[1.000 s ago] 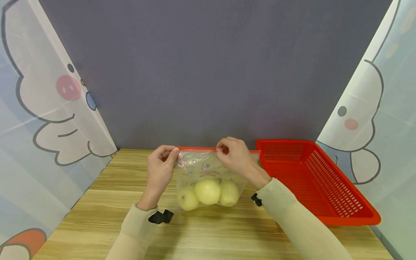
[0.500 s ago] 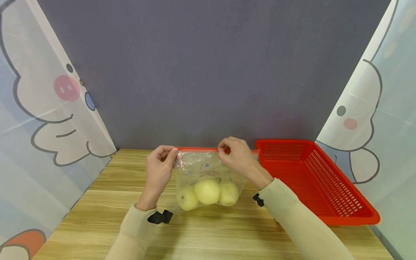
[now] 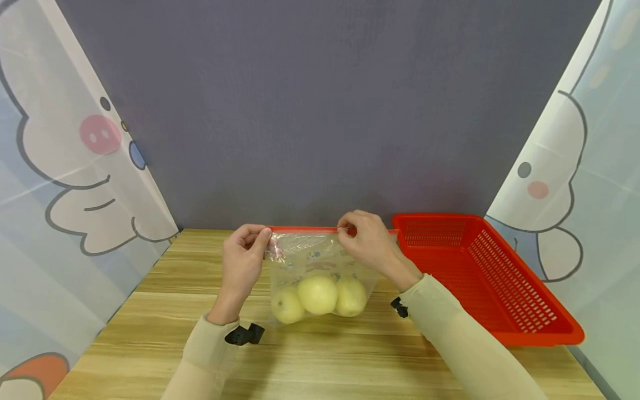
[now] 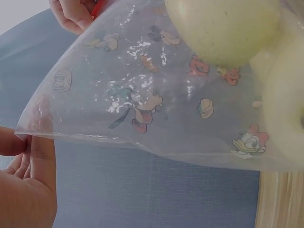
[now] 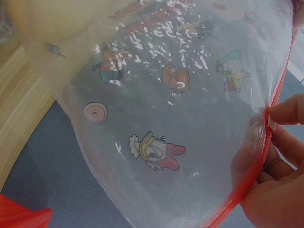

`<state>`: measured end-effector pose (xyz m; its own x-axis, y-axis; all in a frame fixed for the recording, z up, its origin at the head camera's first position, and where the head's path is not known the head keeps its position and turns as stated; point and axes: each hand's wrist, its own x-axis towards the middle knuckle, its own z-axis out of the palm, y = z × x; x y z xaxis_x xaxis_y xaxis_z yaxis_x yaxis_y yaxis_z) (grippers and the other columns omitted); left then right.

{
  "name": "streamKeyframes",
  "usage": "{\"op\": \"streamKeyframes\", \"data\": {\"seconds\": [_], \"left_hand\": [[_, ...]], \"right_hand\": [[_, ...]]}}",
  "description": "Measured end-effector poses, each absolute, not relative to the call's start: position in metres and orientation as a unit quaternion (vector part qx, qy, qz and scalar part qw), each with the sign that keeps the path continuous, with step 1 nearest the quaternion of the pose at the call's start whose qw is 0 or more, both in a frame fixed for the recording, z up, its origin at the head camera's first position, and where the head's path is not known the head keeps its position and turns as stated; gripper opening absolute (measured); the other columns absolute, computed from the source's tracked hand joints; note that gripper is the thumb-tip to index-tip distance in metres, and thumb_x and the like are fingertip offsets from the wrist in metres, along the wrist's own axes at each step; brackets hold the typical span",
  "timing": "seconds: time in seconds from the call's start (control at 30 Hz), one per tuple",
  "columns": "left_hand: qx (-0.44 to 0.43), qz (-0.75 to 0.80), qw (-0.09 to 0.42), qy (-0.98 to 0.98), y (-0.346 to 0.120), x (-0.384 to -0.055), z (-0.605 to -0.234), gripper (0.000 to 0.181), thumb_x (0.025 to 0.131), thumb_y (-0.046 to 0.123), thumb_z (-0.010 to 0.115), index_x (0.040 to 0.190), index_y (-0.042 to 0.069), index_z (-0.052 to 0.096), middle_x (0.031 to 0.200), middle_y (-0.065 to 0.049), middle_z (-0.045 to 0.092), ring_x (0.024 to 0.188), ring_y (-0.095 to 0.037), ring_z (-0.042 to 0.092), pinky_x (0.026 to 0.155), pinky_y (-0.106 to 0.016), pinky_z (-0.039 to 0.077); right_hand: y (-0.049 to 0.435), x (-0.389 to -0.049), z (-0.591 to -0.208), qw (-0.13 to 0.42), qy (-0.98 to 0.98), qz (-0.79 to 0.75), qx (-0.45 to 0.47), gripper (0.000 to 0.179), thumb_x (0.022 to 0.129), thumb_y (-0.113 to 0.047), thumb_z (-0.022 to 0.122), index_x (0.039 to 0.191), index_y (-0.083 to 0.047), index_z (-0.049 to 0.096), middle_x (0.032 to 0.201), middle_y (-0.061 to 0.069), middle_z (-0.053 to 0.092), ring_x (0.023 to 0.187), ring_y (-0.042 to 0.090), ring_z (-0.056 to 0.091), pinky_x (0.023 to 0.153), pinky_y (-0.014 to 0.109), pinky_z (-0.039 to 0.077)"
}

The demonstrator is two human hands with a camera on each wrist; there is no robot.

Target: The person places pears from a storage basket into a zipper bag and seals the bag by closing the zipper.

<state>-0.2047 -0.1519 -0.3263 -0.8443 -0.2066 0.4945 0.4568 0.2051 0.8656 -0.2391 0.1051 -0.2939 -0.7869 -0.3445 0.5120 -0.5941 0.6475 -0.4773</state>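
Note:
A clear zip bag point(image 3: 300, 250) with a red zip strip point(image 3: 305, 229) and cartoon prints hangs upright above the wooden table. Three pale yellow-green round fruits point(image 3: 318, 295) lie at its bottom. My left hand point(image 3: 242, 258) pinches the bag's top left corner between thumb and fingers, also visible in the left wrist view. Along the strip, right of the middle, my right hand point(image 3: 367, 241) pinches the red edge. The right wrist view shows a small white slider point(image 5: 271, 124) on the strip, between thumb and fingers. The bag's right end stays free of both hands.
A red plastic basket point(image 3: 525, 338) with slotted walls stands on the table to the right, behind my right forearm. A dark grey panel point(image 3: 320, 111) rises along the table's back edge. Printed cartoon curtains point(image 3: 90, 205) flank both sides.
My right hand has slid slightly rightward along the red strip. The left hand keeps its pinch on the corner, and the fruits stay at the bottom of the bag.

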Motion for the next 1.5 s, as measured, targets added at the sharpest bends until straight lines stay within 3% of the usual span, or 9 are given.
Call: {"op": "streamKeyframes", "data": {"seconds": [1.5], "left_hand": [[-0.086, -0.625, 0.260, -0.731, -0.156, -0.203, -0.326, 0.018, 0.099, 0.014, 0.068, 0.100, -0.004, 0.071, 0.079, -0.014, 0.067, 0.062, -0.013, 0.062, 0.056, -0.026, 0.052]], "right_hand": [[0.124, -0.239, -0.295, 0.182, -0.894, 0.319, 0.255, 0.013, 0.092, -0.008, 0.062, 0.094, -0.005, 0.074, 0.089, 0.003, 0.066, 0.076, 0.018, 0.056, 0.068, 0.032, 0.050]]}}
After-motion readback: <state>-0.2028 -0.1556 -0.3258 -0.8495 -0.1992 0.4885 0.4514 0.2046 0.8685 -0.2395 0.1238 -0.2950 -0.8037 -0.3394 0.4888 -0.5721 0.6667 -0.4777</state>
